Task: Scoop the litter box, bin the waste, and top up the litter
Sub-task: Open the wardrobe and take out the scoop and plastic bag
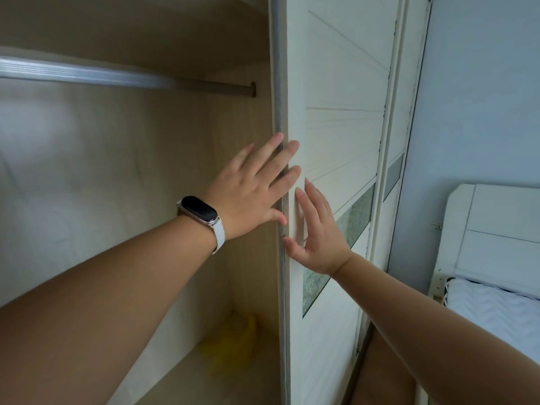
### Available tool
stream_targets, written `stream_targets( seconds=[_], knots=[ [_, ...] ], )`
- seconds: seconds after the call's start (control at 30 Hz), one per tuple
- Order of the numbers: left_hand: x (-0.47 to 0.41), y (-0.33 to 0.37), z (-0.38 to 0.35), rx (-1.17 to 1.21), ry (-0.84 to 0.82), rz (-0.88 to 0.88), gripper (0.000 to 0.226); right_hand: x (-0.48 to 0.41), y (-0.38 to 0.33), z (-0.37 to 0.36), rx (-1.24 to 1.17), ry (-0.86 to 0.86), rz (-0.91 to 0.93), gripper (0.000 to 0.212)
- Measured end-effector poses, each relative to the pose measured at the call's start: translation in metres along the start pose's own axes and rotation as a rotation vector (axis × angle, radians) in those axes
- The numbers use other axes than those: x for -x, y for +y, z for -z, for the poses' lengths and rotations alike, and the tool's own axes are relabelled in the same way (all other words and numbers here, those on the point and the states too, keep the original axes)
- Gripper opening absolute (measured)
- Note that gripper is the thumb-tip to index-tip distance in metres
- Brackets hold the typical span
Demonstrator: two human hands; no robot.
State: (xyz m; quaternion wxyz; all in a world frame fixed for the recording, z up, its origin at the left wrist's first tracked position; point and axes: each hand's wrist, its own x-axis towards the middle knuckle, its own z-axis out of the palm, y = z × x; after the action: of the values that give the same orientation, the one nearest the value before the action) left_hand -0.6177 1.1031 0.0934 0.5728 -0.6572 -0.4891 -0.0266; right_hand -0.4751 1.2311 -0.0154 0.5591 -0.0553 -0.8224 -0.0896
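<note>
Head view: the left hand (251, 191), fingers straight and spread wide, presses on the edge of the white sliding door (336, 127) of a wardrobe (131, 176). The right hand (320, 241) lies flat and wide on the door face, just beside the left. A blurred yellow thing (233, 346) lies on the wardrobe floor, well below the 2 hands; I cannot tell what it is.

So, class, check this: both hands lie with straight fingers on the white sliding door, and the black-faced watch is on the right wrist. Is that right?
No. The head view shows the watch on the left wrist, not the right. The rest stands: the left hand and the right hand both lie with straight fingers on the white sliding door.
</note>
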Motion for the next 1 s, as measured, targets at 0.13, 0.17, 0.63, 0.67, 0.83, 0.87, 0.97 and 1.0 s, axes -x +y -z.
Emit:
stream_targets(
  seconds=[0.13,0.17,0.63,0.67,0.83,0.87,0.97,1.0],
  knots=[
    [-0.015,0.008,-0.013,0.018,-0.032,0.022,0.088,0.001,0.020,0.004,0.017,-0.026,-0.019,0.075],
    [-0.018,0.010,-0.015,0.023,-0.042,0.029,0.088,0.002,0.025,0.004,0.023,-0.033,-0.025,0.075],
    [-0.018,0.027,-0.024,0.206,-0.089,0.083,0.069,0.012,0.016,0.026,0.240,-0.198,-0.279,0.071],
    [-0.011,0.025,-0.023,0.230,-0.088,0.086,0.067,0.012,0.013,0.027,0.257,-0.200,-0.286,0.069],
    [0.037,0.014,-0.017,0.330,-0.153,0.166,0.057,0.010,-0.014,0.033,0.312,-0.142,-0.257,0.057],
    [0.048,0.013,-0.016,0.345,-0.182,0.178,0.057,0.009,-0.022,0.034,0.328,-0.130,-0.215,0.055],
    [0.084,0.014,-0.013,0.395,-0.265,0.223,0.053,0.003,-0.048,0.030,0.353,-0.167,-0.089,0.048],
    [0.097,0.015,-0.014,0.413,-0.290,0.241,0.051,0.002,-0.057,0.028,0.354,-0.211,-0.063,0.047]
  ],
)
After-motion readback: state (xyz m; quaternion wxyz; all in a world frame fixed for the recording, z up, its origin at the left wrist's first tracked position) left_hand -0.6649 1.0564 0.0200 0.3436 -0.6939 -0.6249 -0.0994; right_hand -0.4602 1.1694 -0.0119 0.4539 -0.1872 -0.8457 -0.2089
